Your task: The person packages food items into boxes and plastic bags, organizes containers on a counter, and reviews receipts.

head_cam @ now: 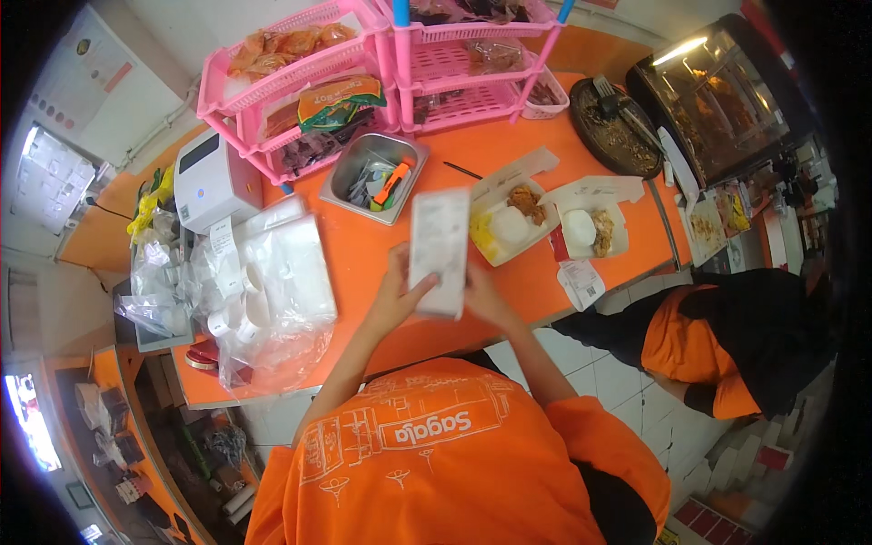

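Observation:
My left hand (400, 291) grips a long white rectangular item (439, 252) over the orange table, its thumb across the front. Blurred print covers the item; whether it is a paper slip or a phone is unclear. At its right edge is my right hand (485, 294), blurred, with its fingers partly hidden behind the item. Beyond it stands an open paper meal box (501, 255) with rice, fried chicken and something yellow. A second open meal box (616, 238), to the right, holds rice and a pale brown piece of food. A printed slip (581, 283) hangs by its front edge.
Pink plastic racks (300, 88) with packets line the back. A steel pan (373, 178) holds a orange cutter and small items. Left are a label printer (214, 180) and plastic bags (293, 266). A person (708, 340) stands right, near a food warmer (715, 102).

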`<state>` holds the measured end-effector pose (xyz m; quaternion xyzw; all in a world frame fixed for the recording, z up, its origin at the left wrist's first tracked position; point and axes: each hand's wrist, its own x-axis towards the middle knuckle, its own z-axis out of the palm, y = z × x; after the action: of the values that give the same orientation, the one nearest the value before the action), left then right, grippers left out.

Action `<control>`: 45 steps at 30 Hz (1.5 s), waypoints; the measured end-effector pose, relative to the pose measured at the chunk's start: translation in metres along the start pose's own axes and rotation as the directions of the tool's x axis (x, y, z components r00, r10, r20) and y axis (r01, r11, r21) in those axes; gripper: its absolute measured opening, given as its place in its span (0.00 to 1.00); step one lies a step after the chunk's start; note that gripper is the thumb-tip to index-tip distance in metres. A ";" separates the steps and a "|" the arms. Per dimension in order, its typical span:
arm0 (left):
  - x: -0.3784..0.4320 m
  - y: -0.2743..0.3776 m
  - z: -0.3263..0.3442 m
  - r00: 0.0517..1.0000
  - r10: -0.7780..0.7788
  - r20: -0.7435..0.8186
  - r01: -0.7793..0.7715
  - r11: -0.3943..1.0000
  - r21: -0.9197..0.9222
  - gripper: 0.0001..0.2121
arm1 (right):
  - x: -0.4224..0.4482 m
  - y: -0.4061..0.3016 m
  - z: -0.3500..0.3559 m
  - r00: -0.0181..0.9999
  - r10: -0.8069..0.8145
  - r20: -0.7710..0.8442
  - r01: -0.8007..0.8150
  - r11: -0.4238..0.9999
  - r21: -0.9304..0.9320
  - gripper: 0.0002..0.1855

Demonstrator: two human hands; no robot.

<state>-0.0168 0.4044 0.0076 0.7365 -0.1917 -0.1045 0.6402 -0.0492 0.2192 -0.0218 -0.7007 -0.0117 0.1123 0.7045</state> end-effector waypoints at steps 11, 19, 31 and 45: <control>-0.037 0.024 -0.104 0.978 0.158 -0.138 -0.121 0.962 0.244 0.26 | 0.198 0.073 0.027 0.754 -0.468 -0.461 -0.469 0.109 -0.877 0.27; -0.046 0.058 -0.113 0.983 -0.182 -0.034 0.185 0.973 0.136 0.24 | 0.243 0.127 -0.009 0.622 -0.442 -0.646 -0.664 0.138 -0.735 0.21; -0.062 -0.089 -0.068 0.965 -0.153 0.214 0.066 0.929 0.364 0.45 | 0.009 0.089 0.041 0.883 -0.469 -0.023 0.250 0.512 -0.822 0.10; -0.057 -0.079 -0.066 0.948 -0.035 0.317 -0.234 0.598 0.767 0.58 | -0.023 0.086 0.034 0.873 -0.224 -0.433 -0.267 0.525 -0.808 0.18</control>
<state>-0.0308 0.4962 -0.0650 0.9070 -0.3537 -0.0820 0.2132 -0.0899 0.2485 -0.1027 -0.9575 0.1217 -0.0791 0.2491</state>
